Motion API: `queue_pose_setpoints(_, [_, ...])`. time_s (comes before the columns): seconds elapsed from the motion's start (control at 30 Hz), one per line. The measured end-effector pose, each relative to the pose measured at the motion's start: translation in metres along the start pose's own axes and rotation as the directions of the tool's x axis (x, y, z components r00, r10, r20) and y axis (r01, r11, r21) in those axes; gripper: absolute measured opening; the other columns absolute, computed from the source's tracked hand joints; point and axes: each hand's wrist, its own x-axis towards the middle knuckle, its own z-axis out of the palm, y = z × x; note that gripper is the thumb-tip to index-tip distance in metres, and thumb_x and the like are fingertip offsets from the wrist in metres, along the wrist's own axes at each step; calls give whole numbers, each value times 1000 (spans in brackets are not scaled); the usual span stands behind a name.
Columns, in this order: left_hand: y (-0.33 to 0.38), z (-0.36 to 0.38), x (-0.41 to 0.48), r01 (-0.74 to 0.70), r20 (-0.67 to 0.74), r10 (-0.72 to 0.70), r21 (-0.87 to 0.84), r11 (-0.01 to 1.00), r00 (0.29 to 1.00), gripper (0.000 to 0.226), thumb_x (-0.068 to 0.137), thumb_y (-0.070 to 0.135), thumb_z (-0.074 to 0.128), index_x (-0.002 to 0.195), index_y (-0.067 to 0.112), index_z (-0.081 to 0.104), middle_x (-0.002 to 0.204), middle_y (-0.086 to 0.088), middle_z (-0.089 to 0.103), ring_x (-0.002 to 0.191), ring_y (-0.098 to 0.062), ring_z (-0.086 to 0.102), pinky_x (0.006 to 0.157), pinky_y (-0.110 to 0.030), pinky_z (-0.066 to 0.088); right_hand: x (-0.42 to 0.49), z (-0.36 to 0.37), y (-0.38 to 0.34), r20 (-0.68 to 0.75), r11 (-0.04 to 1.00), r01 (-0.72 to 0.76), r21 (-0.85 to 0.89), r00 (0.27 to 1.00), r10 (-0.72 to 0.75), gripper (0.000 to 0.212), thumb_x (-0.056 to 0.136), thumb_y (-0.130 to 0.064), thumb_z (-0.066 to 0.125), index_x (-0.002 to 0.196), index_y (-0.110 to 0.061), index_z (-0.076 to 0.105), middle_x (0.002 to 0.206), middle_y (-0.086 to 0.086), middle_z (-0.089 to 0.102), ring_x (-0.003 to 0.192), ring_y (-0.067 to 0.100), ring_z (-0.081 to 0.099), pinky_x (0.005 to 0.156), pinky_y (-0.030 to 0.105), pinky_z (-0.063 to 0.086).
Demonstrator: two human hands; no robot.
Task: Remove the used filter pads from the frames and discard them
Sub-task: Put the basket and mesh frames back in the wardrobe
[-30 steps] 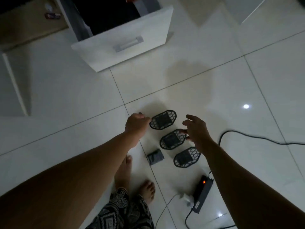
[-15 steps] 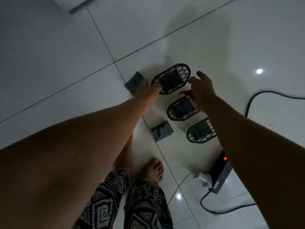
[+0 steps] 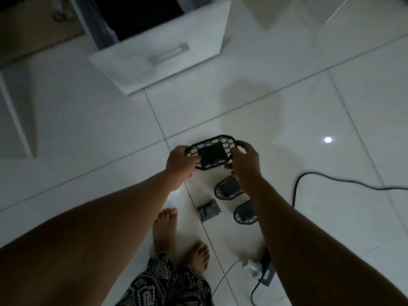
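Observation:
I hold a black oval honeycomb frame above the floor, with a dark square filter pad in its middle. My left hand grips the frame's left end and my right hand grips its right end. Two more black frames lie on the tiles below: one partly behind my right wrist, the other partly behind my right forearm, each with a dark pad inside. A loose grey pad lies on the floor left of them.
A white drawer stands pulled out at the top, dark inside. A black cable runs across the floor at right. A power strip with a white plug lies near my bare feet.
Both hands have lifted the farthest frame off the floor and now hold it by its two ends. The view has tilted up, bringing the drawer back into sight.

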Motion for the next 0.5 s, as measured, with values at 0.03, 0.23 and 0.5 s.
queue_pose_setpoints(0.03, [19,-14,-21,-11,-13,11,1,1000,1000,35,83,11,71,114,21,56,89,-9,67,72,-22,67,65,-39,59,-21,-2,-23,-9,1000,13,15,1000,-13,30,97,-17,52,127,-19,58,76,5,65,53,17,61,37,19,38])
queue_pose_setpoints(0.23, [150,-107,-174,-188,-55,190,33,982,980,41,79,13,77,112,22,56,103,-10,70,84,-25,69,63,-31,55,-178,-29,-176,21,982,101,161,994,-106,28,95,-16,52,122,-20,60,78,10,67,55,18,56,41,21,37])
queue_pose_setpoints(0.5, [311,-225,-417,-504,-86,497,-123,855,863,54,68,-5,85,111,16,61,109,0,68,96,-14,65,77,-19,56,-404,-80,-370,2,893,363,267,926,-377,22,84,-9,49,83,-12,71,72,-3,60,66,14,50,60,26,42])
